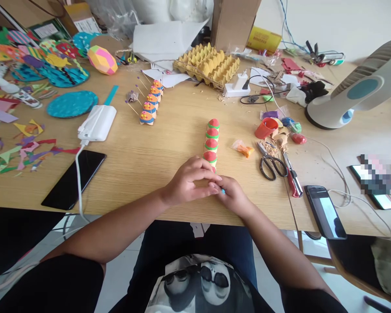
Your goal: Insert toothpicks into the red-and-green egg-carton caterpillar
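Note:
At the table's front edge my left hand (189,182) and my right hand (233,196) meet. Between their fingertips shows a small blue piece of modelling clay (223,191). My right hand is curled closed around it, and the fingers of my left hand close in against the same spot. Just beyond my hands stands a row of egg-carton cups (211,144) topped with red and green clay; my left hand hides its near end. Farther left is a second row of cups (149,105) in orange and blue, with faces and pins stuck in beside them.
On the right lie an orange clay packet (243,148), scissors (270,163), a red cutter (292,176), a red cup (266,127), a phone (325,213) and a white fan (342,98). Left are a power bank (97,123), another phone (74,178) and paper scraps. An egg tray (208,65) sits behind.

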Available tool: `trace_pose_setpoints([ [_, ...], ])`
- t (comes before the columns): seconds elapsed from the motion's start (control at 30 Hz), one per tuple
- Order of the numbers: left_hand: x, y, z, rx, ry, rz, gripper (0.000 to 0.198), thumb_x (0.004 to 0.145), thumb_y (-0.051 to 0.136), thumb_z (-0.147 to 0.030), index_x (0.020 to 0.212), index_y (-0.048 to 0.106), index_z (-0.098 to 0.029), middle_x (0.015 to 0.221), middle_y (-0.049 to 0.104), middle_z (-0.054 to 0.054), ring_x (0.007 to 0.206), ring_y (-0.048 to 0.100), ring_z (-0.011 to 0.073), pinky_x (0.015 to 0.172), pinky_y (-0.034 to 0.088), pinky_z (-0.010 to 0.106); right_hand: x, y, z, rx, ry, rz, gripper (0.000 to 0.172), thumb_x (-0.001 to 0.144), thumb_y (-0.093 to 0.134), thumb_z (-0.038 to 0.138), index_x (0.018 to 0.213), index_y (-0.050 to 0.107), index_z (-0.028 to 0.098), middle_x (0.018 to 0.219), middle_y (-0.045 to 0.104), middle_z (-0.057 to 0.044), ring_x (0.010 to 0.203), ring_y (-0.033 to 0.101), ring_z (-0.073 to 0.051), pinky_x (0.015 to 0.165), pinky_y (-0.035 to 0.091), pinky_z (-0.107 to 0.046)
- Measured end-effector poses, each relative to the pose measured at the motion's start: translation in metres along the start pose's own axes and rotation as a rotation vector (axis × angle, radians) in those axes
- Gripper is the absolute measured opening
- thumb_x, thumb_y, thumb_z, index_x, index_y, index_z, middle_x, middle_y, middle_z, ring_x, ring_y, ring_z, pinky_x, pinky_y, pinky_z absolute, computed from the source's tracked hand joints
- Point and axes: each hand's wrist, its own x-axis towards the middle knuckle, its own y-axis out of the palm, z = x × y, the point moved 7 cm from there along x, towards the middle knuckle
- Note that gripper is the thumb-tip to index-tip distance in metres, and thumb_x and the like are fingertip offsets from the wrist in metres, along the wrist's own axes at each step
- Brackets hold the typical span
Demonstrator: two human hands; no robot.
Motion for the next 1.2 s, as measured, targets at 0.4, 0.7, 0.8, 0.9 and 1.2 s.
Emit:
trace_pose_setpoints([
  [0.4, -0.002, -0.014, -0.011, -0.058, 0.067, -0.132, 0.004, 0.091, 0.075, -0.024, 0.092, 0.076, -0.028, 0.083, 0.077, 0.0, 0.082, 0.071, 0.0159, 0.079, 0.059, 0.032, 0.0, -0.004, -0.013, 0.389, 0.187, -0.066, 0.034, 0.085, 0.073, 0.053, 0.08, 0.059, 0.022, 0.063, 0.049, 0.004, 0.056, 0.039, -0.012, 0.054, 0.031, -0.026],
  [0.7, -0.001, -0.008, -0.021, -0.022, 0.212, -0.092, 0.019, 0.09, 0.073, -0.012, 0.101, 0.075, -0.026, 0.092, 0.081, 0.002, 0.089, 0.076, 0.0166, 0.085, 0.062, 0.031, -0.002, 0.006, -0.021, 0.831, 0.321, -0.026, 0.047, 0.086, 0.068, 0.065, 0.076, 0.052, 0.021, 0.057, 0.043, 0.006, 0.048, 0.023, -0.008, 0.047, 0.015, -0.024],
  [0.8, -0.003, -0.008, -0.019, -0.005, 0.226, -0.1, 0.018, 0.091, 0.072, -0.013, 0.101, 0.075, -0.027, 0.094, 0.081, 0.001, 0.089, 0.076, 0.0163, 0.084, 0.062, 0.031, -0.001, 0.008, -0.021, 0.902, 0.292, -0.015, 0.051, 0.082, 0.07, 0.068, 0.075, 0.051, 0.022, 0.056, 0.043, 0.007, 0.047, 0.023, -0.008, 0.046, 0.016, -0.023],
  [0.9, -0.006, -0.004, -0.019, 0.04, 0.251, -0.072, 0.013, 0.093, 0.07, -0.017, 0.098, 0.075, -0.028, 0.094, 0.081, 0.0, 0.087, 0.075, 0.0153, 0.082, 0.062, 0.031, -0.003, 0.011, -0.022, 0.92, 0.311, 0.001, 0.052, 0.078, 0.075, 0.067, 0.074, 0.05, 0.022, 0.055, 0.044, 0.008, 0.047, 0.023, -0.007, 0.047, 0.016, -0.023],
  [1.2, -0.001, -0.008, 0.015, 0.229, -0.116, -0.007, 0.058, 0.084, 0.082, -0.034, 0.136, 0.057, -0.026, 0.129, 0.068, 0.008, 0.118, 0.062, 0.0254, 0.104, 0.05, 0.043, -0.001, -0.023, -0.034, 0.724, 0.263, -0.374, 0.045, 0.086, 0.074, 0.054, 0.064, 0.052, 0.021, 0.057, 0.041, 0.005, 0.05, 0.03, -0.009, 0.049, 0.02, -0.026],
])
